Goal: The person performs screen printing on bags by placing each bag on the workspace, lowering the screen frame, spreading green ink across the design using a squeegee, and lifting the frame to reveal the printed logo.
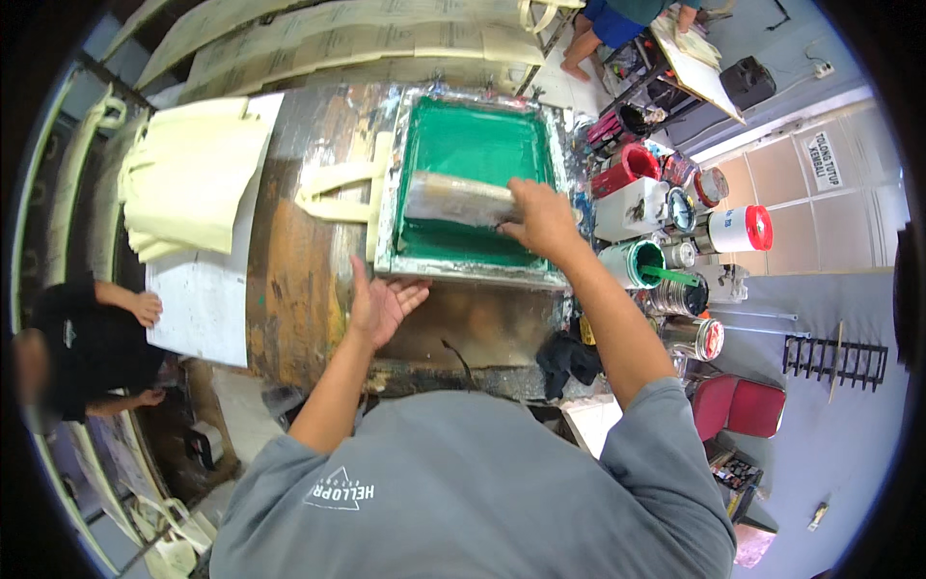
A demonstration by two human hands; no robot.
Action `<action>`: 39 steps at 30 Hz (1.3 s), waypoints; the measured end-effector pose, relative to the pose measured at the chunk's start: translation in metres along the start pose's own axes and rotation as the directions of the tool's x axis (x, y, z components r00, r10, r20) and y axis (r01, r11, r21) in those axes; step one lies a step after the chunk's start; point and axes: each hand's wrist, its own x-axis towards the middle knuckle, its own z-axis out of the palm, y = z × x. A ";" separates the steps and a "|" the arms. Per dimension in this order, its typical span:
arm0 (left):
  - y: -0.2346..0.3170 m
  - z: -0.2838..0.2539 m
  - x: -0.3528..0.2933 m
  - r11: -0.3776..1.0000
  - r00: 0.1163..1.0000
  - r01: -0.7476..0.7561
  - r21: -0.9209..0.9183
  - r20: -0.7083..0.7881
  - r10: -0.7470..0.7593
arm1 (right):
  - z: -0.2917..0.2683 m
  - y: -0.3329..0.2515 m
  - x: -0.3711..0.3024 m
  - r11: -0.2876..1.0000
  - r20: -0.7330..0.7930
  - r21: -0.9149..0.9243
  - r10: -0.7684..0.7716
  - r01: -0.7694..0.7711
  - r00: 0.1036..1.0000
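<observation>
A screen printing frame [388, 217] lies on the worktable, its mesh covered with green ink [473, 135]. My right hand [545, 220] grips one end of a squeegee [458, 200], which lies crosswise over the inked mesh. At the frame's near left corner is my left hand [381, 307], palm turned up and fingers spread, holding nothing. Whether its fingertips touch the frame's edge I cannot tell. From under the frame's left side stick out the handles [338, 193] of a cream tote bag; the frame hides the rest of it.
Cream tote bags [193, 174] are stacked on a white board [198, 314] at the left, where another person's hand [145, 309] is close to the edge. Several ink tubs, including a green one [632, 265], crowd the right side. Another person [617, 29] stands at the far right.
</observation>
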 end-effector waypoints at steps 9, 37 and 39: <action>-0.018 -0.008 0.001 0.993 0.998 0.018 0.118 -0.069 -0.010 | 0.048 -0.045 -0.058 0.995 -0.087 -0.092 0.021 -0.029 0.996; 0.111 0.069 0.157 -0.308 0.662 -0.514 0.801 0.598 0.452 | 0.115 0.107 0.218 0.958 -0.422 -0.246 0.030 -0.146 0.906; 0.140 0.112 0.223 -0.631 0.435 -0.466 0.621 0.781 0.447 | 0.114 0.103 0.225 0.955 -0.385 -0.279 -0.015 -0.101 0.923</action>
